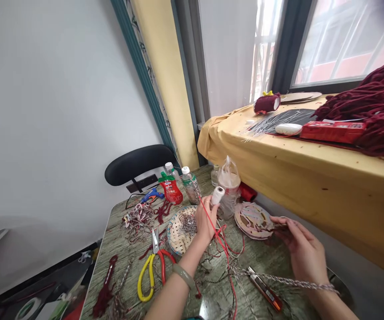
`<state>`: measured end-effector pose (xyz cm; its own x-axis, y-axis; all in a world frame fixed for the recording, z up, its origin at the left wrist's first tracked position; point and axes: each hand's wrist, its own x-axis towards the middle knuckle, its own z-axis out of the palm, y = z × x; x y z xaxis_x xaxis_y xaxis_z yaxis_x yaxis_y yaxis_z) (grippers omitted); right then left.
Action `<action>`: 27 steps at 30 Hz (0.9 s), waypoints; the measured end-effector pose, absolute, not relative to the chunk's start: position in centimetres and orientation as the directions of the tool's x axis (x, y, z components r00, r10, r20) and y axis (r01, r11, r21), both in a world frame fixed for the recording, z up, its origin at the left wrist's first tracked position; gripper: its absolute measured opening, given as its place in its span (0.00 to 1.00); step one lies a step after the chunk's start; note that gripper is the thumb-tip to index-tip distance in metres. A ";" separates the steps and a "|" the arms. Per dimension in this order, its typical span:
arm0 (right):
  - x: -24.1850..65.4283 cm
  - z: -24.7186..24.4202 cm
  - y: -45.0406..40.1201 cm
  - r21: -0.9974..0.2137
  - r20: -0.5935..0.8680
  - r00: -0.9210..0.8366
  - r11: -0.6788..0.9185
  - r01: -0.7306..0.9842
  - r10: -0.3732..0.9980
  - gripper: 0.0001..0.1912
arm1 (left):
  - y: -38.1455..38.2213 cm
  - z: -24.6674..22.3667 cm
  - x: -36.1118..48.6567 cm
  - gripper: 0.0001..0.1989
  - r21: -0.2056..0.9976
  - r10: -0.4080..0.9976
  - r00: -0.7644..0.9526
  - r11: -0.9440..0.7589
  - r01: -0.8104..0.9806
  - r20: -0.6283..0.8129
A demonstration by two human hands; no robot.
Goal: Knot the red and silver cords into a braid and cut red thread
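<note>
Nearest lies my left forearm (171, 294); my left hand (207, 220) grips a white spool (218, 195), which projects beyond the fingers. My right hand (307, 253) curls beside the round disc (252, 221); its grip I cannot tell.

White spool (217, 195), tilted in left fingers (207, 204), mottled braided cord (288, 280), stretched sideways
</note>
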<state>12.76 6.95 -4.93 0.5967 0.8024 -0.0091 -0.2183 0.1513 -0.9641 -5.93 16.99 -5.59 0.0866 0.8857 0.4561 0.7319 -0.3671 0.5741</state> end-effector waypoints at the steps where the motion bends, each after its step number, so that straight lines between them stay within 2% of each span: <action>1: 13.1 -5.3 6.7 -0.957 -0.039 0.612 0.146 -0.249 0.790 0.13 | 17.5 -5.6 -5.5 0.14 0.640 0.894 -0.008 -0.315 0.701 0.449; 4: 12.9 -6.6 6.2 -0.981 -0.120 0.517 -0.022 -0.193 0.848 0.15 | 19.2 -5.3 -4.3 0.14 0.747 0.853 -0.201 -0.279 0.604 0.481; 7: 11.4 -7.8 5.9 -0.993 -0.109 0.293 -0.114 0.002 0.950 0.17 | 21.6 -4.7 -3.3 0.13 0.735 0.785 -0.258 -0.333 0.591 0.564; 9: 10.4 -8.4 5.6 -0.989 -0.069 0.204 -0.094 0.116 0.977 0.17 | 23.6 -4.4 -2.9 0.12 0.726 0.777 -0.267 -0.325 0.606 0.570; 12: 9.9 -9.4 5.2 -0.968 -0.054 0.172 -0.093 0.232 0.984 0.17 | 26.6 -4.1 -2.4 0.13 0.733 0.783 -0.299 -0.273 0.623 0.546; 17: 9.9 -10.7 5.0 -0.934 -0.049 0.137 -0.094 0.344 0.989 0.16 | 30.6 -4.9 -1.3 0.15 0.733 0.799 -0.337 -0.180 0.656 0.498; 23: 9.0 -11.3 5.3 -0.889 0.007 0.107 -0.043 0.457 0.994 0.12 | 33.3 -7.6 -0.3 0.12 0.729 0.859 -0.382 0.015 0.684 0.341; 27: 8.8 -11.3 5.5 -0.804 0.106 0.077 0.039 0.594 0.991 0.12 | 34.2 -8.2 -0.4 0.13 0.698 0.881 -0.362 0.053 0.714 0.304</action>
